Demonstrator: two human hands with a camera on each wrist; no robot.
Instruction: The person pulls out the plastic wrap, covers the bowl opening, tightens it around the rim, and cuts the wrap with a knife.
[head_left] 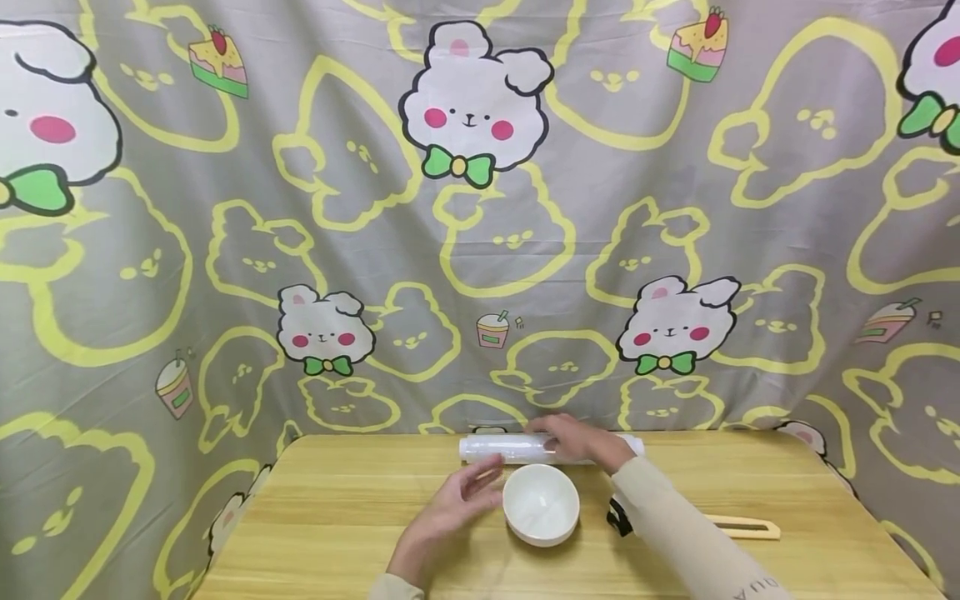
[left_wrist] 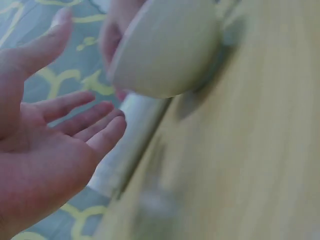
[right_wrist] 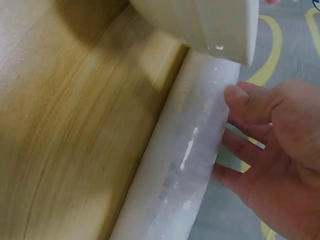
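Observation:
A white bowl [head_left: 541, 505] stands upright on the wooden table, with no contents visible. Just left of it is my left hand [head_left: 459, 502], its palm toward the bowl and its fingers loosely extended. In the left wrist view those fingers [left_wrist: 107, 132] are apart from the bowl [left_wrist: 167, 47]. Behind the bowl, a roll of clear plastic wrap [head_left: 506, 449] lies crosswise along the table's far edge. My right hand [head_left: 573, 438] reaches over this roll. The right wrist view has its thumb at the side of the wrap roll [right_wrist: 185, 145], its loosely extended fingers partly hidden behind.
A yellow-handled box cutter [head_left: 765, 529] lies at the right, partly covered by the right sleeve [head_left: 675, 533]. Beside that sleeve is a small black object [head_left: 618, 518], its kind unclear. A grey curtain [head_left: 480, 250] with cartoon bunnies hangs directly behind the table [head_left: 337, 517].

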